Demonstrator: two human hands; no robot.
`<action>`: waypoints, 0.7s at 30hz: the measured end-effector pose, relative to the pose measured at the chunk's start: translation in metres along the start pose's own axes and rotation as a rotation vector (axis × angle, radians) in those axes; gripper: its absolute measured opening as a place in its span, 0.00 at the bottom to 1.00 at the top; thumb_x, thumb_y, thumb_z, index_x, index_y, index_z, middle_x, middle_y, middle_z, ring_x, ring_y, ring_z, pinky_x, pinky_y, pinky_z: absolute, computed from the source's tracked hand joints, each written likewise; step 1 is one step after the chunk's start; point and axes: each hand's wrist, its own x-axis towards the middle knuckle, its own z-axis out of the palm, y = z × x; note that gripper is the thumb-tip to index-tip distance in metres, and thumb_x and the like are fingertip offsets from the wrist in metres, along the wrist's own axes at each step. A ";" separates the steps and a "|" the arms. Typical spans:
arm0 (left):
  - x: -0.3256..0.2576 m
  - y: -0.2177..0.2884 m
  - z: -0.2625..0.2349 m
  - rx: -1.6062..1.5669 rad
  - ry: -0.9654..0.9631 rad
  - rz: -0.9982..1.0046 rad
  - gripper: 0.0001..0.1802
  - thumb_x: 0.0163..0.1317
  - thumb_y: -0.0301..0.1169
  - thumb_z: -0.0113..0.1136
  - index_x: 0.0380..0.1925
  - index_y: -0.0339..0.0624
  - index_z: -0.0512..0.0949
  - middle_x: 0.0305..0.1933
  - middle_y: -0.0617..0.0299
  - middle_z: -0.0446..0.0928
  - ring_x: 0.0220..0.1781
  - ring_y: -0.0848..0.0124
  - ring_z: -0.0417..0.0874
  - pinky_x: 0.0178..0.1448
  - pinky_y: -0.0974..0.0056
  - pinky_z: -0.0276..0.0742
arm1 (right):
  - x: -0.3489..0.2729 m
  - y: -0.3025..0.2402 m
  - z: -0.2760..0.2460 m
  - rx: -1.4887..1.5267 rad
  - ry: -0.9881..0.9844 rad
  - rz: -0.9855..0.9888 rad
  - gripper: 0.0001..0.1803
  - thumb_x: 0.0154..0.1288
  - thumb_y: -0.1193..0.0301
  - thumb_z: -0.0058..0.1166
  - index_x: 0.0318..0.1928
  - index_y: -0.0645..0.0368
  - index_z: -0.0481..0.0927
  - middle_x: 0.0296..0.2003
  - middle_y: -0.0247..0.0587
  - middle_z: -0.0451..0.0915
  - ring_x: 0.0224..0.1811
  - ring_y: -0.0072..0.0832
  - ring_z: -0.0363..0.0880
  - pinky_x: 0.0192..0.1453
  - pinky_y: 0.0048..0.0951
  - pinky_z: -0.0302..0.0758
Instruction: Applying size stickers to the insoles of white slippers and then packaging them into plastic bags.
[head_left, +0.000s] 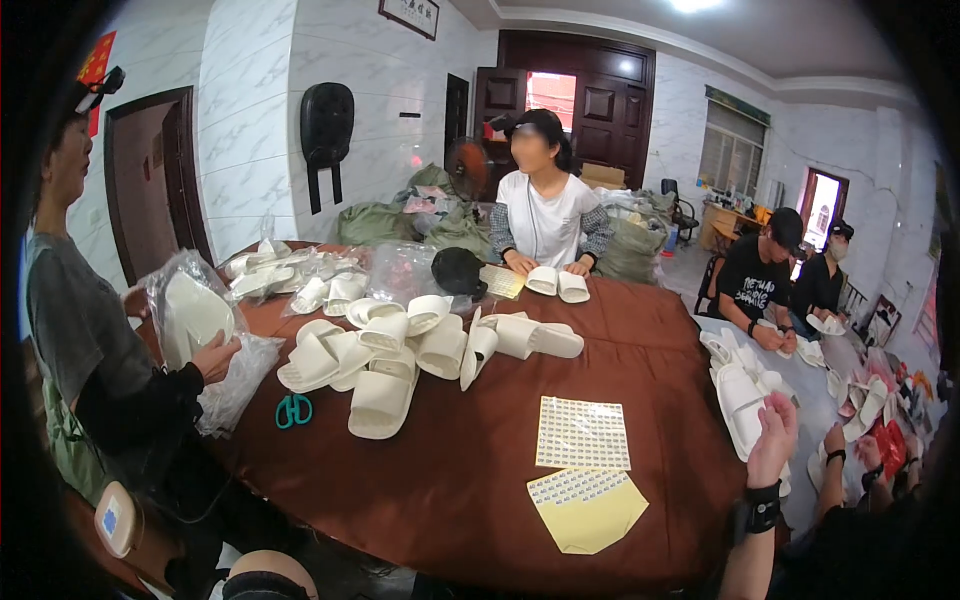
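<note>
My right hand [774, 440], with a black band and small device on its wrist, is raised at the right edge of the brown-covered table [460, 500]. Its fingers point up, loosely bent, and nothing shows in them. Just behind it lie white slippers [740, 405] on a grey table; whether it touches them I cannot tell. My left hand is out of view. Two sheets of small labels lie nearest on the brown table: a fuller sheet [583, 432] and a partly used yellow one [590, 515]. Farther left is a pile of cream slippers [385, 395], with green-handled scissors [293, 411] beside it.
At left a person holds a slipper in a clear bag [195, 310]. Across the table another person touches a pair of slippers [557, 283] beside a yellow label sheet [502, 281]. A black cap [458, 271] lies nearby. People's hands work over the grey table at right.
</note>
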 end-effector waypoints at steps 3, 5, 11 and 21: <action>-0.001 -0.001 -0.002 -0.051 0.022 0.023 0.21 0.71 0.45 0.50 0.50 0.40 0.77 0.44 0.53 0.77 0.44 0.57 0.77 0.49 0.55 0.73 | -0.031 -0.055 0.046 0.022 -0.141 -0.054 0.18 0.63 0.80 0.47 0.55 0.64 0.73 0.54 0.43 0.74 0.58 0.31 0.72 0.62 0.33 0.68; -0.001 0.000 -0.002 -0.082 0.035 0.038 0.21 0.71 0.45 0.50 0.50 0.40 0.77 0.44 0.54 0.77 0.44 0.58 0.76 0.49 0.55 0.72 | -0.050 -0.078 0.067 0.010 -0.206 -0.089 0.17 0.63 0.81 0.46 0.53 0.64 0.74 0.54 0.44 0.74 0.58 0.32 0.72 0.62 0.34 0.68; -0.002 0.002 0.001 -0.179 0.072 0.069 0.20 0.71 0.45 0.51 0.50 0.41 0.77 0.44 0.56 0.76 0.43 0.60 0.76 0.48 0.56 0.71 | -0.094 -0.128 0.104 0.141 -0.369 -0.203 0.16 0.56 0.87 0.43 0.45 0.63 0.74 0.54 0.50 0.74 0.53 0.37 0.76 0.60 0.37 0.72; -0.010 0.012 0.010 -0.345 0.127 0.123 0.18 0.70 0.44 0.52 0.50 0.43 0.78 0.43 0.59 0.75 0.42 0.63 0.75 0.47 0.59 0.69 | -0.138 -0.178 0.107 0.272 -0.490 -0.420 0.09 0.59 0.72 0.57 0.37 0.56 0.69 0.39 0.46 0.71 0.38 0.35 0.72 0.45 0.39 0.73</action>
